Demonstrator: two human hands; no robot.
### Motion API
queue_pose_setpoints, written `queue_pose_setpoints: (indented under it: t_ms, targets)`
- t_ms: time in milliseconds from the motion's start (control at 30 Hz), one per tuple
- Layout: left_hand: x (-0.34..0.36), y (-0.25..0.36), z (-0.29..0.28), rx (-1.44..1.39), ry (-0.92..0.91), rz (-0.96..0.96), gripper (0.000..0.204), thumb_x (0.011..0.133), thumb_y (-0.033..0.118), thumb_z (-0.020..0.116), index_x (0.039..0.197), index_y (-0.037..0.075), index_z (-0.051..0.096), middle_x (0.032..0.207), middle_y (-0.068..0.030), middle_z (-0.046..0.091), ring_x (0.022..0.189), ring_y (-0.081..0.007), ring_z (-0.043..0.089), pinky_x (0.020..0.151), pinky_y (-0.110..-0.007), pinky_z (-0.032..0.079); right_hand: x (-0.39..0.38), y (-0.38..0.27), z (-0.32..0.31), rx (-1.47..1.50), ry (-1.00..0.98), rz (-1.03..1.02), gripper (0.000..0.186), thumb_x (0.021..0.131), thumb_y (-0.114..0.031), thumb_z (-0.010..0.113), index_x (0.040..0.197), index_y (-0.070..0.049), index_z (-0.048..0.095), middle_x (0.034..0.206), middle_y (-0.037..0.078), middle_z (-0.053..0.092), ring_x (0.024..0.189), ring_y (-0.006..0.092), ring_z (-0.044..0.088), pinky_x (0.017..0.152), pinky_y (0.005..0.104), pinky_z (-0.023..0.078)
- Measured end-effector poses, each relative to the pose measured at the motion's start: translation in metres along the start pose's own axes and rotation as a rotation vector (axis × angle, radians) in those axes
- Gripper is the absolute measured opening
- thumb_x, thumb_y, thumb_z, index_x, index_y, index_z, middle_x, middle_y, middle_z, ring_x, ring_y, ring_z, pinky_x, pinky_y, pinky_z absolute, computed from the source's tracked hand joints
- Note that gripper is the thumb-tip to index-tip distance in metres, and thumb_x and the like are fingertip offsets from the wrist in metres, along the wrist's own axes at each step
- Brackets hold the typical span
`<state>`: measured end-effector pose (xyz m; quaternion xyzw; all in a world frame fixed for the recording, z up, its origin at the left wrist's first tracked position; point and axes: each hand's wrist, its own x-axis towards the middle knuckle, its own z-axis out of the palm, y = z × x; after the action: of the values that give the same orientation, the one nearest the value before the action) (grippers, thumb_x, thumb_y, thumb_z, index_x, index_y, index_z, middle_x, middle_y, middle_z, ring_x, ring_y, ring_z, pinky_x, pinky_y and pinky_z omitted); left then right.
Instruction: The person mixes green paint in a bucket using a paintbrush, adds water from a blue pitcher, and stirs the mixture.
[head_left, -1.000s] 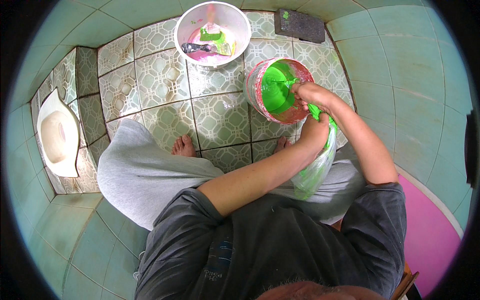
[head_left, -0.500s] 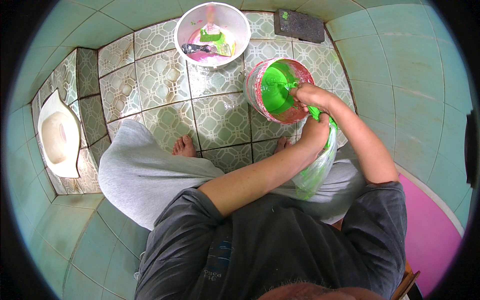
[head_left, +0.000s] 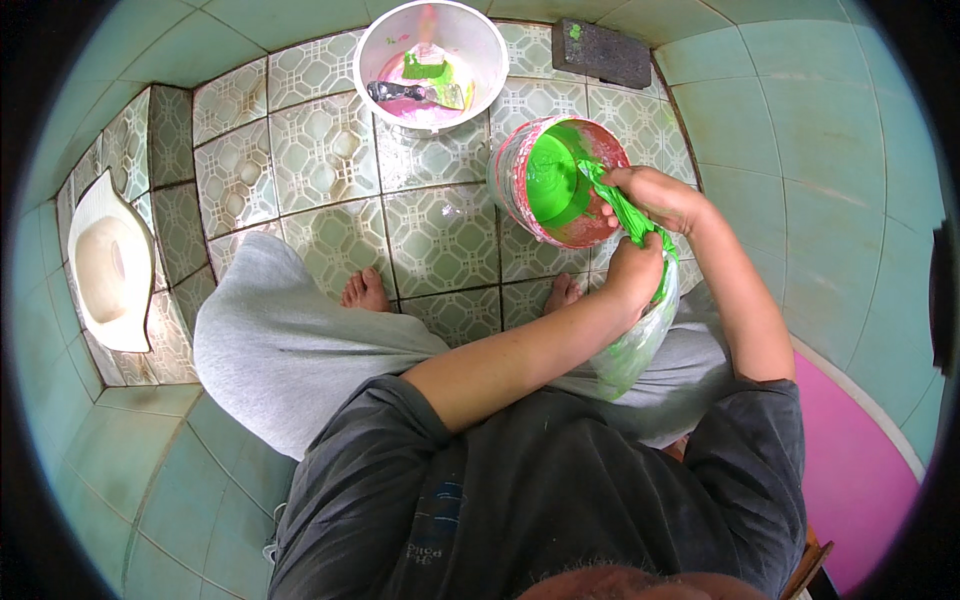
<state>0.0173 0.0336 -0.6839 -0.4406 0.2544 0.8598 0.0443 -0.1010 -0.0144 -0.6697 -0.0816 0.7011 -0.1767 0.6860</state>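
Note:
A clear plastic bag (head_left: 636,346) smeared with green paint hangs over my right thigh. Its twisted, paint-coated neck (head_left: 622,208) stretches up to the rim of a paint bucket. My left hand (head_left: 640,268) is closed around the bag's neck, just above the baggy part. Nearer the bucket's right rim, my right hand (head_left: 655,196) grips the same neck, fingers curled around it. The bag's green tip reaches over the bucket's opening. Bright green paint (head_left: 553,185) lies inside the bucket (head_left: 508,175), whose walls and rim are streaked red and white.
Behind the bucket, a white tub (head_left: 490,50) holds a paint scraper (head_left: 398,92) with a dark handle and a green-smeared brush (head_left: 425,66). A dark block (head_left: 600,53) lies by the back wall. A squat toilet (head_left: 112,265) is at left; tiled walls (head_left: 800,150) enclose the floor.
My right hand has shifted slightly right, exposing more of the bag's green neck over the bucket's rim. My left hand keeps its grip, almost in place.

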Motion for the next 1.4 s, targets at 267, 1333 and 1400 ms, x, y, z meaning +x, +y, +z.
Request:
queue_pose_setpoints:
  t_ms: [267,1333,1400]
  targets:
    - [0.0,0.003,0.003,0.093,0.006,0.015,0.049,0.095,0.039,0.04,0.112,-0.003,0.058,0.101,-0.0189,0.064,0.098,-0.0292,0.06,0.091,-0.038,0.041,0.018,0.019,-0.012,-0.129,0.054,-0.072,0.027,0.1,-0.02,0.044,0.096,0.001,0.061,0.073,0.0,0.055,0.061,0.0076,0.048,0.056,0.0234,0.044]
    - [-0.007,0.024,-0.008,0.259,0.024,0.026,0.069,0.096,0.051,0.037,0.121,-0.011,0.053,0.122,-0.0309,0.057,0.122,-0.0387,0.052,0.102,-0.042,0.035,0.03,0.013,0.0,-0.17,0.268,-0.098,0.022,0.095,-0.021,0.058,0.095,-0.003,0.069,0.06,-0.001,0.052,0.052,0.0082,0.043,0.049,0.0253,0.034]
    - [-0.004,0.022,-0.008,0.266,0.019,0.023,0.067,0.096,0.05,0.038,0.119,-0.01,0.054,0.12,-0.0297,0.059,0.119,-0.0385,0.054,0.102,-0.042,0.035,0.035,0.017,-0.002,-0.151,0.28,-0.117,0.022,0.091,-0.02,0.06,0.094,0.0,0.069,0.056,0.002,0.054,0.049,0.0101,0.047,0.047,0.0267,0.036]
